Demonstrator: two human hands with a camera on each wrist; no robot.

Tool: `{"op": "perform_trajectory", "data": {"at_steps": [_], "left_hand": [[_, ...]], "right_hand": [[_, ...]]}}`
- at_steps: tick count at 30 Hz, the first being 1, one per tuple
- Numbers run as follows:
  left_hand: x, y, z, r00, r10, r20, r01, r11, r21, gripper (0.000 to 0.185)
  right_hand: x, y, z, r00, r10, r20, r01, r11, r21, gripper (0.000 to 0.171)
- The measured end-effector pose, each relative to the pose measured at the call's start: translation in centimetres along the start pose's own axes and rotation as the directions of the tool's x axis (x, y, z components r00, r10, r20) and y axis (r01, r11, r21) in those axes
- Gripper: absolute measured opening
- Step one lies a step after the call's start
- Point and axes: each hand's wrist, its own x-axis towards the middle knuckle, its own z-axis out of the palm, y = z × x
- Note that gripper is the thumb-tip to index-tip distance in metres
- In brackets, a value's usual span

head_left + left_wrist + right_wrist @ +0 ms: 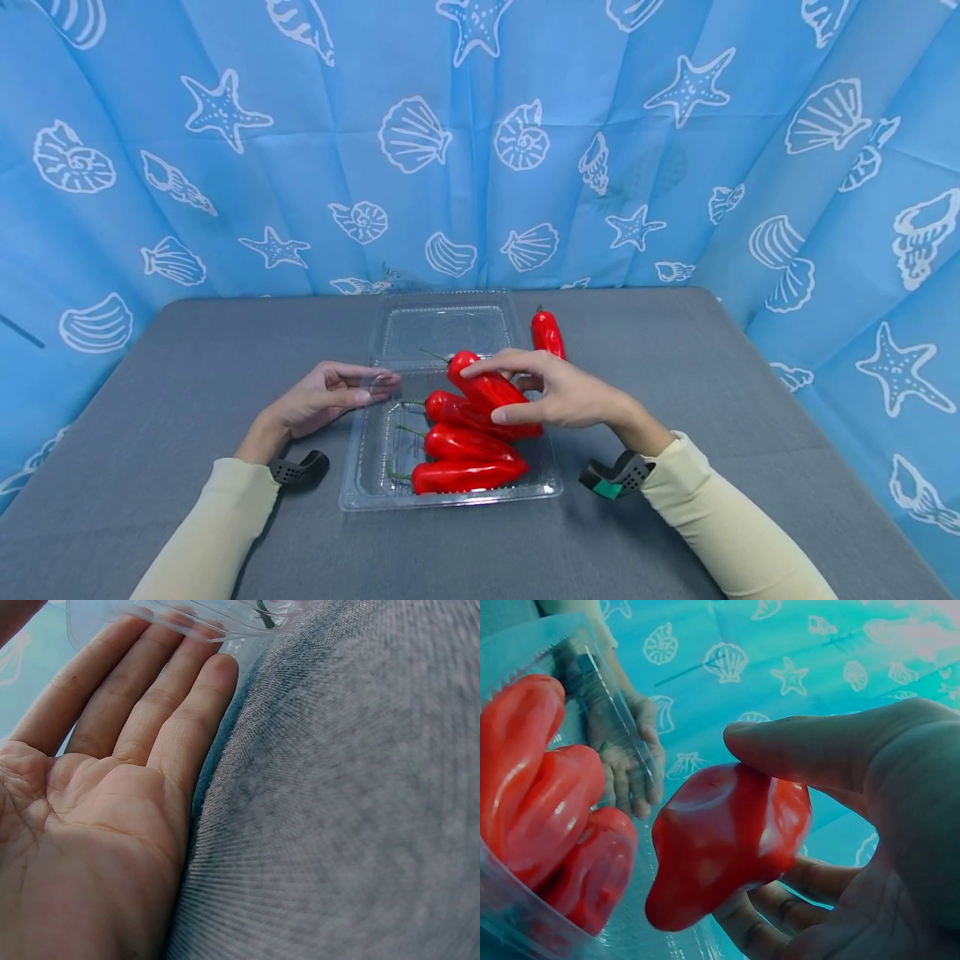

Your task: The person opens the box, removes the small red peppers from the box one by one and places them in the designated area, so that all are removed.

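Observation:
My right hand [562,390] grips a red pepper [491,387] with a long thin stem, thumb on one side and fingers on the other, over a clear plastic container [450,502]. In the right wrist view the pepper [724,840] hangs pinched above the container's side. Three more red peppers [468,477] lie side by side in the container, stems toward the left. At the container's left side is my left hand [322,400], palm up. Its fingers [169,720] are straight in the left wrist view, and their tips meet the clear plastic.
The container's clear lid [446,329] lies folded back behind it. Another red pepper [547,333] lies on the grey tabletop [675,358], past the right hand. A blue curtain [450,208] with white shells and starfish hangs behind the table.

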Motion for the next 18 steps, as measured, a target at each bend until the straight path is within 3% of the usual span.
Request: {"op": "perform_trajectory", "data": {"at_steps": [18], "left_hand": [[0.1,-0.3,-0.2,1.0,0.013,0.013,-0.013,1.0,-0.001,0.044]], "right_hand": [[-0.5,0.7,-1.7,0.994,0.007,-0.107,-0.015,0.997,-0.076,0.06]]}}
